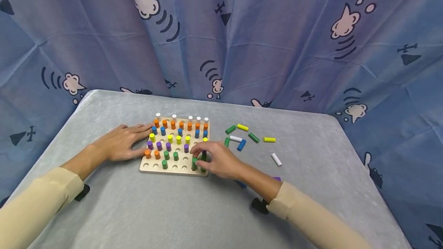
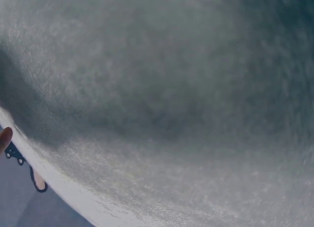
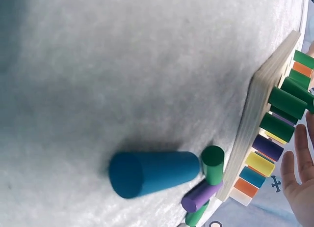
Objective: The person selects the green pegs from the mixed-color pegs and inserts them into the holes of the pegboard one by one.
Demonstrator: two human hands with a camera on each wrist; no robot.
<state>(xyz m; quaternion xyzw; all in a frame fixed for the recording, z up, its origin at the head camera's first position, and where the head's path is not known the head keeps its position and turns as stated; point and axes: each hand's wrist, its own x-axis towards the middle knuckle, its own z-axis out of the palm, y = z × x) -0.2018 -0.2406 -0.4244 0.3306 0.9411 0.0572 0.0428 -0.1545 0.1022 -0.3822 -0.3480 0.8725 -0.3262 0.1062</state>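
A wooden pegboard [image 1: 183, 170] lies on the table with rows of white, orange, blue, yellow, purple and green pegs standing in its holes. My right hand [image 1: 219, 160] is over the near right corner and pinches a green peg [image 1: 194, 164] between thumb and fingers. In the right wrist view that green peg [image 3: 296, 93] leans compared with the upright ones beside it; whether its foot is inside a hole cannot be seen. With fingers stretched out, my left hand [image 1: 121, 142] rests at the board's left edge. Only one fingertip [image 2: 6, 137] of it shows in the left wrist view.
Loose pegs lie right of the board: green [image 1: 253, 137], yellow [image 1: 269, 140], white [image 1: 276, 159] and blue [image 1: 241, 145] among them. A blue peg [image 3: 152, 173] and a purple one [image 3: 201, 195] lie near my right wrist. A patterned curtain [image 1: 221, 41] hangs behind the grey table [image 1: 155, 210].
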